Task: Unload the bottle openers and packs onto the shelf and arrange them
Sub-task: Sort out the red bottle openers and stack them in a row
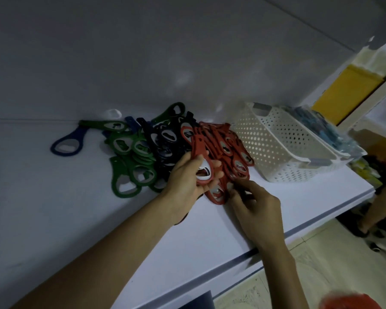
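Observation:
A heap of bottle openers lies on the white shelf [87, 219]: green ones [129, 166] at the left, dark blue or black ones [165, 139] in the middle, red ones [234, 148] at the right. My left hand [187, 181] holds a red opener [201, 161] by its ring end, fingers curled under it. My right hand [256, 204] pinches the lower end of another red opener [218, 195] at the heap's front edge. One blue opener [67, 146] lies apart at the left.
A white perforated basket [276, 148] stands right of the heap, with blue packs [334, 130] in a second basket behind it. The shelf's front edge [299, 228] runs diagonally at lower right. A person's leg [379, 210] is at far right. A red object [352, 301] shows bottom right.

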### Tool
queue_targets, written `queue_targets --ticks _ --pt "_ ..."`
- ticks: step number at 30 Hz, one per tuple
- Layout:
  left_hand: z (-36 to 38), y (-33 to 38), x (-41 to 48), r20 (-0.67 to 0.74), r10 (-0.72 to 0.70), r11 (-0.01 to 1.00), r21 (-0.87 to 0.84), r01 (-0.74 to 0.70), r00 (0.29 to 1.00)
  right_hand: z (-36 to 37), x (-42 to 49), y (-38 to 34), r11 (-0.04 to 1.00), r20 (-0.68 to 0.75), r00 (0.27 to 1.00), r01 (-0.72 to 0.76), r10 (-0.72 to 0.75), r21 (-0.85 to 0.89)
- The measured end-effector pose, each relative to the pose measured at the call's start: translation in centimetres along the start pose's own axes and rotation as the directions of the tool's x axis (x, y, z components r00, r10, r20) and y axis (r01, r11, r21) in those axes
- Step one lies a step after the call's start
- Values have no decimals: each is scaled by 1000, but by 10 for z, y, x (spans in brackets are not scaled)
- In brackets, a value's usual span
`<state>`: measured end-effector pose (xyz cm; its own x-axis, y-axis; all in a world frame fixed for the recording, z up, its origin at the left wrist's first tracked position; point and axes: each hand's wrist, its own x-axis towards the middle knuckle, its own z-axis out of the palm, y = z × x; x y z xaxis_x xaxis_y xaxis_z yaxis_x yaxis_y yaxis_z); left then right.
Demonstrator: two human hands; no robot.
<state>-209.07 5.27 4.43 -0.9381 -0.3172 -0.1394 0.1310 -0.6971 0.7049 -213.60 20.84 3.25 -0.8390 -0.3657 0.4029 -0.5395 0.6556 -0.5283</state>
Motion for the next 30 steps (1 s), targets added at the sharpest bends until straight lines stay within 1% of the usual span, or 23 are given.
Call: queue_targets --ticks 2,3,4,6,7,8,9,11,12,13,14,15,17,18,19,21,22,23,24,25,26,28,30 --pt "-1 -1 1 -3 19 1000 -6 -19 1000 -2 1 2 1000 92 996 2 -4 22" --pt "-1 -1 1 -12 24 1000 -14 -24 1000 -3 1 3 1000 108 994 17 -18 14" --pt "-1 -2 1 -21 24 999 -23 -25 999 -3 0 3 999 99 994 44 -43 -4" --pt "-2 -2 2 -27 7 999 -47 -8 1000 -1 -1 3 987 25 991 132 -130 -93" --pt "-2 -1 3 -30 -4 999 -51 3 1000 1 -2 3 979 -20 987 154 -158 -135" --pt "-2 -1 3 -35 -11 999 -40 10 999 2 -2 3 982 -69 988 130 -140 -140" --pt "-2 -2 3 -39 -14 1000 -21 13 999 2 -1 1 994 -122 989 67 -78 -90" --pt "-1 -3 3 -41 -11 1000 28 13 999 2 2 -6 995 -242 969 -33 56 99" --pt "0 -4 3 -40 -8 998 56 10 999 3 3 -12 986 -293 954 -8 57 166" --pt "1 -3 3 -36 -5 997 79 8 999 6 3 -21 977 -314 949 55 12 204" --pt "1 -2 2 -25 -7 996 92 9 1000 10 3 -30 965 -293 955 128 -57 229" --pt "2 0 1 -8 -16 996 92 17 1000 15 3 -37 952 -230 963 195 -140 237" --pt "2 5 0 -5 -50 998 48 50 999 25 1 -45 930 -46 964 267 -264 252" --pt "-1 7 0 -20 -60 998 28 60 998 27 0 -45 918 19 964 247 -266 311" --pt "-3 8 1 -27 -62 998 24 63 998 26 0 -43 891 41 973 192 -229 411" --pt "-6 8 2 -20 -54 997 53 55 998 22 -1 -41 763 20 992 82 -124 641" --pt "-6 7 2 -18 -50 997 51 51 999 19 -2 -40 716 -13 997 63 -76 696" --pt "-6 7 1 -22 -43 999 29 44 999 17 -2 -38 711 -60 998 66 -34 700" --pt "-6 7 2 -28 -33 999 -1 33 999 16 -2 -36 741 -106 994 64 10 669" --pt "-7 8 2 -31 -20 999 -33 19 999 17 -2 -34 791 -136 989 39 56 610" --pt "-7 9 3 -33 -5 998 -60 3 999 18 -1 -33 842 -133 986 -10 97 539" --pt "-9 13 4 -48 35 995 -94 -40 998 21 0 -34 920 -48 990 -102 130 379" --pt "-10 15 6 -69 107 989 -91 -113 992 23 2 -35 978 32 995 -100 96 181"
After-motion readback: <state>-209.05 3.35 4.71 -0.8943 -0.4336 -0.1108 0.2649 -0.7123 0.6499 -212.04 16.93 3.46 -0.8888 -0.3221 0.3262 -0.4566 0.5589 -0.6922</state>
